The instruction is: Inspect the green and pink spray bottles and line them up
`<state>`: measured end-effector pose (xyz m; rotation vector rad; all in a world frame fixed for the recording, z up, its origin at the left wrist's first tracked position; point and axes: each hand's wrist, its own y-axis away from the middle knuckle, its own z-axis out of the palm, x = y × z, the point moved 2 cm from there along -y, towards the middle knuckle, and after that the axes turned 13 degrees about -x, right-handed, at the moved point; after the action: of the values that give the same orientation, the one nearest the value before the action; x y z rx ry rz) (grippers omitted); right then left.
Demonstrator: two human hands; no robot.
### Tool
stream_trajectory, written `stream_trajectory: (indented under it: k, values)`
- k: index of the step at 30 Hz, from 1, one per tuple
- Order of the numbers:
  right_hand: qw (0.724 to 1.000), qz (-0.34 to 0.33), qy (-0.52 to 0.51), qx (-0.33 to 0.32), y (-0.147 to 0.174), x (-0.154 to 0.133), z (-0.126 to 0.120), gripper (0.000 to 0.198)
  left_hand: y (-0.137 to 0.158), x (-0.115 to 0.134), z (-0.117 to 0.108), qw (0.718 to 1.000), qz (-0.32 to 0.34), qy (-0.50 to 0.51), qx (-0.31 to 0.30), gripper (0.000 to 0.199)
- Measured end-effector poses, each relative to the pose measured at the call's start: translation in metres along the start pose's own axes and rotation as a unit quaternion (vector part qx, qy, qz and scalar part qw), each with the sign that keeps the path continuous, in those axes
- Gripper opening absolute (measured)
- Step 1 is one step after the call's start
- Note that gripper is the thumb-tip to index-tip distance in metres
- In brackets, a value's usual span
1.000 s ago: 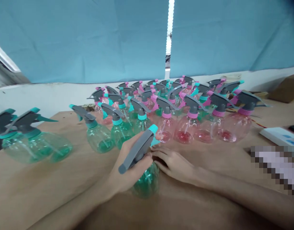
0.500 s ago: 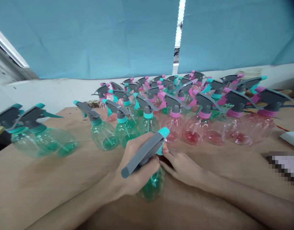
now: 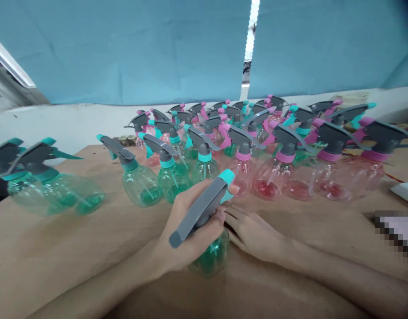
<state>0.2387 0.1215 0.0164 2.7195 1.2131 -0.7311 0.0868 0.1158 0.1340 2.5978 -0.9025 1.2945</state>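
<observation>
- From my remote seat, I read the present step as handling the sprayer at its neck, perhaps seating or checking it; I judge that the next move calls for a steady left grip, with the right fingers kept clear of the trigger.
- My landmark is the clear, round green plastic spray bottle point(image 3: 212, 259), low and near the body, with a grey plastic trigger head point(image 3: 200, 209) ending in a turquoise nozzle tip point(image 3: 227, 176). I cannot tell whether its base bears on the brown wooden tabletop point(image 3: 107, 248).
- My left hand point(image 3: 180, 210) has its fingers wrapped around that bottle's neck, under the trigger head.
- My right hand point(image 3: 253, 230) lies just right of that bottle, fingers bent in against the left fingertips; whether they grasp anything is hidden.
- Just beyond that bottle stand green spray bottles point(image 3: 142, 188) with turquoise collars; beyond it to the right are clear pink plastic spray bottles point(image 3: 265, 186) with pink collars. Well to its left, two more green ones point(image 3: 72, 195) overlap.
- Inside several I see thin pale tubes point(image 3: 151, 190) and darker colour at the bottom; liquid or thick tinted base, I cannot tell.
</observation>
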Motion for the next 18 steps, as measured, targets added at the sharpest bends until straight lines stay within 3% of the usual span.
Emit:
stream_trajectory:
  k: [9, 18]
  values:
    - [1.0, 0.007, -0.018, 0.012, 0.0017, 0.0005, -0.0062, 0.036, -0.001, -0.0025, 0.0002, 0.996, -0.005, 0.08, -0.042, 0.009]
    - [1.0, 0.004, -0.018, 0.009, 0.0012, 0.0017, -0.0042, 0.036, -0.0012, 0.0032, -0.0015, 0.997, 0.011, 0.067, -0.034, 0.014]
